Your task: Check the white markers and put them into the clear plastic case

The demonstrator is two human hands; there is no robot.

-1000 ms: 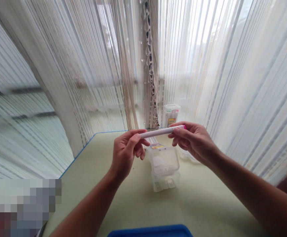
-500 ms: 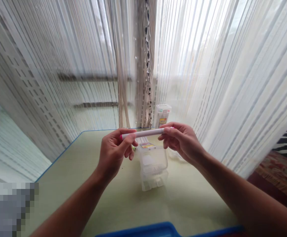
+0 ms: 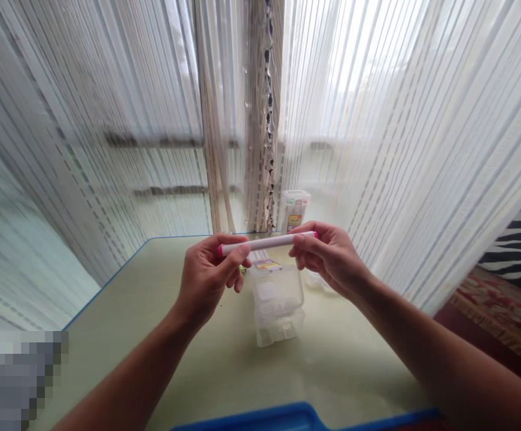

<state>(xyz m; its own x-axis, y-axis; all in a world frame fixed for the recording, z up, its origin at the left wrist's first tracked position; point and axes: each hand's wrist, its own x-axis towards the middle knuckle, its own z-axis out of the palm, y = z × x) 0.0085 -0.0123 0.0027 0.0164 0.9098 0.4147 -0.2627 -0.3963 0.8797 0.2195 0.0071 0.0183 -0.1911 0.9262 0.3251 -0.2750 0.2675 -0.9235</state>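
A white marker (image 3: 271, 242) with pink ends is held level above the table. My left hand (image 3: 210, 269) pinches its left end between thumb and fingers. At the other end, my right hand (image 3: 329, 254) grips it the same way, with the pink tip showing past the fingers. Below the marker a clear plastic case (image 3: 279, 308) stands open on the table, its lid raised. Behind it, partly hidden by the marker and hands, lies a clear pack (image 3: 265, 263) with a coloured label.
Farther back stands an upright clear box of markers (image 3: 295, 211). Another clear plastic piece (image 3: 319, 282) lies beside the right hand. The pale green table (image 3: 152, 311) has a blue edge, with string curtains (image 3: 161, 96) behind. A blue tray-like rim (image 3: 260, 416) shows at the front.
My right fingers have shifted slightly left along the marker, so more of its right pink end shows. Both hands otherwise keep their place; the curtain strands have swayed.
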